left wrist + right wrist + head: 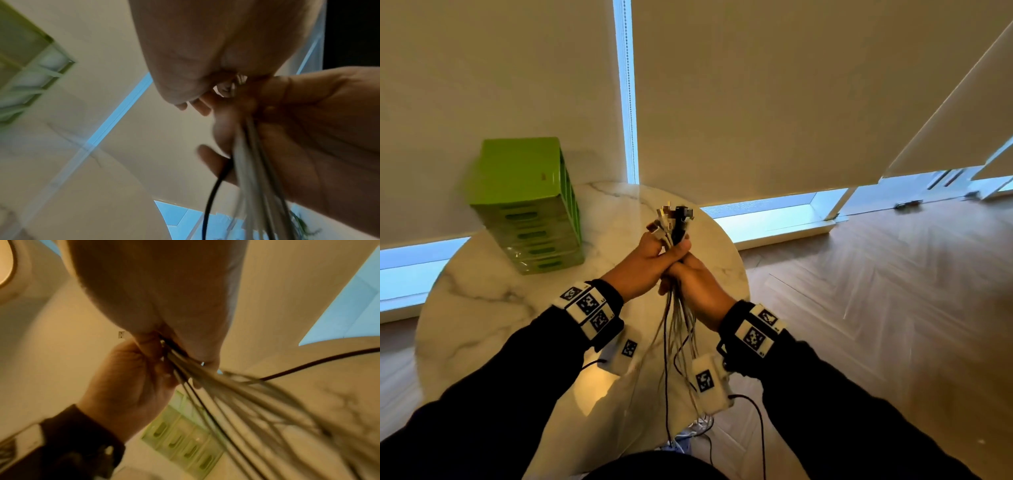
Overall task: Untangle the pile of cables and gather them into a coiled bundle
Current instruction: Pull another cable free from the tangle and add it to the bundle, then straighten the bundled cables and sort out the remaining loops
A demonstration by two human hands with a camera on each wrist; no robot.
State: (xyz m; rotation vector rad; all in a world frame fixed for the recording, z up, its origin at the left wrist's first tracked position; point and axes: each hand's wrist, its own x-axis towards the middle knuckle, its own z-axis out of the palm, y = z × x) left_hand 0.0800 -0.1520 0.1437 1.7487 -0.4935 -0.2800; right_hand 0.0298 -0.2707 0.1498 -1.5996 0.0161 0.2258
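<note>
Above the round marble table (493,308), both hands hold one bunch of white, grey and black cables (677,329). The connector ends (671,219) stick up out of my left hand (654,255), which grips the bunch near its top. Directly below, my right hand (690,277) grips the same bunch, touching the left. The strands hang loose past the table edge toward the floor. In the left wrist view the cables (252,162) run through the right hand (308,129). From the right wrist, the strands (226,394) fan out below the left hand (127,378).
A green stack of small drawers (530,205) stands at the back left of the table. Roller blinds (774,102) cover the windows behind. Wooden floor (876,308) lies to the right. Thin black sensor leads (756,421) hang from my wrists.
</note>
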